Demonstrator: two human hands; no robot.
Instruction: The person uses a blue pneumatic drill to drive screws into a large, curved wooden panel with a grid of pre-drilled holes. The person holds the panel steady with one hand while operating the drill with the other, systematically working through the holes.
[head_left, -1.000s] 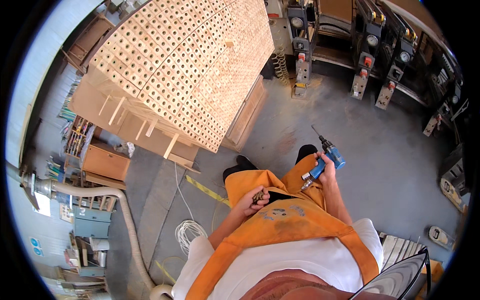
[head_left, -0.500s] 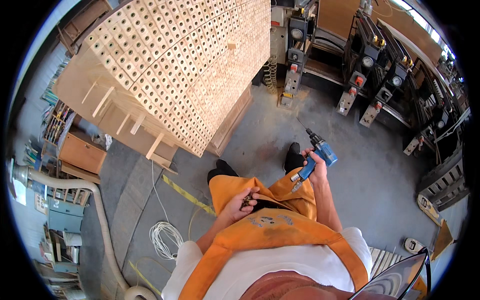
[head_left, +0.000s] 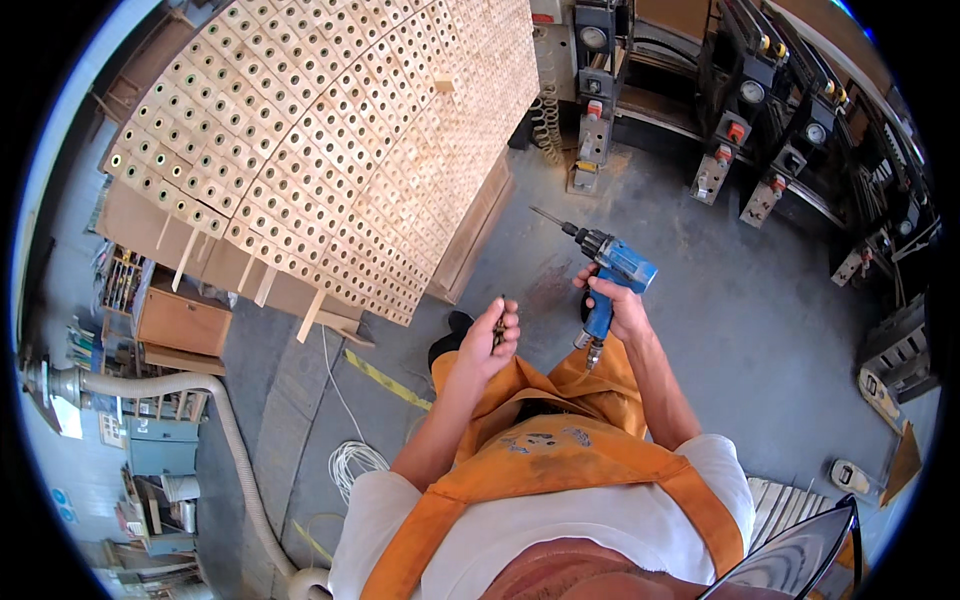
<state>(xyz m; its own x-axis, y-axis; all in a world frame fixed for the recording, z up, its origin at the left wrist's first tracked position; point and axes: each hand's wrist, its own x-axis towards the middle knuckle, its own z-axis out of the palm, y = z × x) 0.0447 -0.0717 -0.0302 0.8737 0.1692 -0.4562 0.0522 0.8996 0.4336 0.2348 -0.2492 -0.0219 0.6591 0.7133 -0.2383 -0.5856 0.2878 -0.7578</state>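
My right hand (head_left: 627, 308) is wrapped round the grip of a blue pneumatic driver (head_left: 622, 262), its long thin bit pointing up and left toward the wooden blocks. A metal hose fitting hangs below the grip. My left hand (head_left: 490, 338) is raised in front of my orange apron, its fingers curled round several small brassy metal pieces (head_left: 499, 328), mostly hidden. Ahead on the left stand many stacked pale wooden blocks (head_left: 330, 150) with round holes in their ends; several holes show a metallic ring. One small loose wood block (head_left: 444, 85) sits on this surface. Neither hand touches the blocks.
Wooden strips (head_left: 312, 315) stick out from the stack's near edge. Black clamping machines (head_left: 725, 150) with gauges stand at the far right. A coiled white cable (head_left: 355, 465) and a ribbed hose (head_left: 240, 465) lie on the left. Yellow tape (head_left: 385, 380) marks the grey floor.
My left hand has risen forward, away from the apron, with the small metal pieces. The driver has moved slightly left and up, its bit now turned more toward the blocks. The view has shifted.
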